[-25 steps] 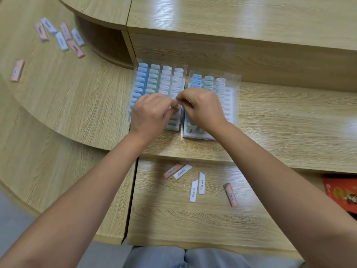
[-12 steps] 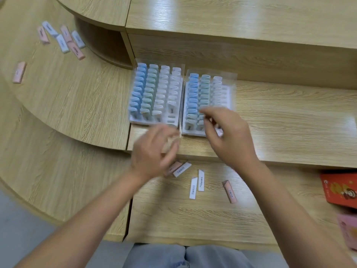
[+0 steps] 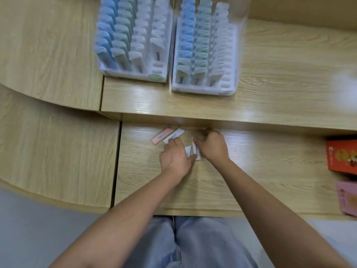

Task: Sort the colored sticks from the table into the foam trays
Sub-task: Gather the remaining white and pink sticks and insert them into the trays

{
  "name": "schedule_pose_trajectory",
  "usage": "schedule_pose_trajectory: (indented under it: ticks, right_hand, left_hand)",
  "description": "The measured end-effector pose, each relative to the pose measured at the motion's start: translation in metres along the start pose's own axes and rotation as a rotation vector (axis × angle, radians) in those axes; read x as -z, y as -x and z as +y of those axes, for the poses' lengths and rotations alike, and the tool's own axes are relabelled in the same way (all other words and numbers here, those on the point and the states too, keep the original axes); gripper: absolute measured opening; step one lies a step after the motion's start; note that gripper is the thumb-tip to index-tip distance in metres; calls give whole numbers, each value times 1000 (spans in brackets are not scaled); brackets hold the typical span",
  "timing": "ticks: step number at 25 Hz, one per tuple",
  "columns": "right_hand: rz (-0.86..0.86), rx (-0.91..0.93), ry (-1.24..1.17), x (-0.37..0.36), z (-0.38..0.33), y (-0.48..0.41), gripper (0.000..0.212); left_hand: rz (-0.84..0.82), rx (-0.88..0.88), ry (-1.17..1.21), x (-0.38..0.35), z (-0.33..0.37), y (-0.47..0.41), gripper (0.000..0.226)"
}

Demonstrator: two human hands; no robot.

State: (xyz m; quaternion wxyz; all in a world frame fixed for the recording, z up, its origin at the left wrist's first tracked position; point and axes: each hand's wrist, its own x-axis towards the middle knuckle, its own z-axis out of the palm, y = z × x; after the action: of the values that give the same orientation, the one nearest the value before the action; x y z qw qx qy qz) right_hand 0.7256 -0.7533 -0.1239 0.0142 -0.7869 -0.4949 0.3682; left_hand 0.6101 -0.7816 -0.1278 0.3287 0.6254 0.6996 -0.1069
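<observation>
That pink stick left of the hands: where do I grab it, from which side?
Probably pinch the pink stick at its near-left end, from the left: it lies flat and slanted, a white stick hugs its right edge, its far end nears the ledge.

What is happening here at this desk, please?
A person is sorting small sticks into two foam trays. The left tray and right tray stand on the upper shelf, mostly full. The left hand and right hand reach among loose sticks on the lower desk, a pink stick and white sticks; whether either grips one is unclear.
</observation>
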Motion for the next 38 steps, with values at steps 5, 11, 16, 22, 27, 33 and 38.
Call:
schedule_pose_trajectory:
  ticks: [5,11,16,22,27,33,38]
  right_hand:
    - [-14,4,217,-17,0,-3,37]
    - [-72,155,337,-24,-2,5,33]
    - [-134,294,174,1,-15,19,18]
    - [69,595,-143,78,-65,75,5]
    - [437,773,-325,137,-129,67,7]
    - [408,813,-256,132,-173,19,7]
    - [437,823,-83,115,-165,-3,7]
  left_hand:
    - [54,-2,-3,-16,2,5,41]
    - [49,-54,179,-12,-14,11,25]
    - [196,-313,438,22,-36,29,20]
    - [527,-502,696,126,-45,44,25]
    - [810,-635,530,206,-42,20,12]
    - [921,-655,289,228,-33,-15,22]
    - [884,-633,220,215,-34,-26,19]
